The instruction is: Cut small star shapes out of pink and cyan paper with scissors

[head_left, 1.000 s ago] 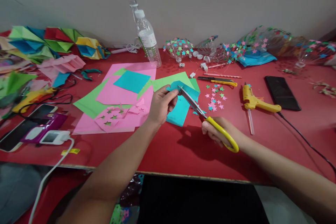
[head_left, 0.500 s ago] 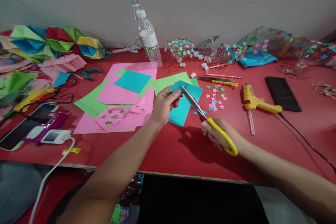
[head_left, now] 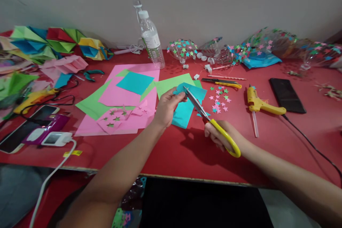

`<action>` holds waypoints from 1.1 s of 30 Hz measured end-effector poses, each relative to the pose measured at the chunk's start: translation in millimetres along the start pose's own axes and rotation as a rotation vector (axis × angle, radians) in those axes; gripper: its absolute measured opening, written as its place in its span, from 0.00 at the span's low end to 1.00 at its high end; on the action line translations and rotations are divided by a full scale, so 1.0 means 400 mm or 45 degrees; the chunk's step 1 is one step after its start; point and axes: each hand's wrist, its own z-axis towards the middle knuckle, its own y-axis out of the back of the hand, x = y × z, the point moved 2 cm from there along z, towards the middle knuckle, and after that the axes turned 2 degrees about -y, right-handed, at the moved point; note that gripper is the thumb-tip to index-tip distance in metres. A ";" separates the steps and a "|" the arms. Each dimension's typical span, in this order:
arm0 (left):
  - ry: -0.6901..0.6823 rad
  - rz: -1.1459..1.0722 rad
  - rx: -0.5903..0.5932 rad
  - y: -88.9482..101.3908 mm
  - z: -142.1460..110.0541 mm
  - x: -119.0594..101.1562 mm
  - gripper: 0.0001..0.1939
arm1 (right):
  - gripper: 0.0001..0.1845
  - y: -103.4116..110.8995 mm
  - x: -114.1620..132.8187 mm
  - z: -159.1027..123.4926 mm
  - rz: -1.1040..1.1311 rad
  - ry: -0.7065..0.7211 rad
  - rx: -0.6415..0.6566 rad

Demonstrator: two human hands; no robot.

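My left hand [head_left: 169, 106] pinches the left edge of a blue sheet of paper [head_left: 196, 92] above the red table. In my right hand [head_left: 223, 135] are yellow-handled scissors [head_left: 199, 108], their blades angled up and left across the blue paper, with the tips close to my left fingertips. Beneath lies another blue paper piece [head_left: 183, 114]. Just right of the blades, small pink, green and blue paper stars [head_left: 219, 100] are scattered. Pink scrap paper [head_left: 112, 120] with star-shaped holes lies left of my left hand.
Pink sheets [head_left: 145, 114] and green sheets spread to the left. Behind stand a plastic bottle [head_left: 152, 41] and star-covered clear bottle pieces [head_left: 182, 48]. A box cutter [head_left: 221, 82], a yellow glue gun [head_left: 263, 105] with cord and a black phone [head_left: 287, 94] lie right; a white cable [head_left: 53, 174] crosses the left edge.
Almost nothing differs. The scissors and my right hand have shifted very slightly left, while my left hand keeps its pinch on the blue paper.
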 end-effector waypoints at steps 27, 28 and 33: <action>-0.080 -0.017 -0.199 0.026 0.025 -0.030 0.05 | 0.28 0.009 0.006 -0.002 -0.049 -0.075 0.002; -0.074 -0.025 -0.194 0.025 0.025 -0.028 0.05 | 0.28 0.009 0.006 -0.001 -0.041 -0.072 0.007; 0.054 -0.061 -0.054 0.014 0.019 -0.011 0.06 | 0.28 0.014 0.009 0.000 0.018 -0.033 -0.016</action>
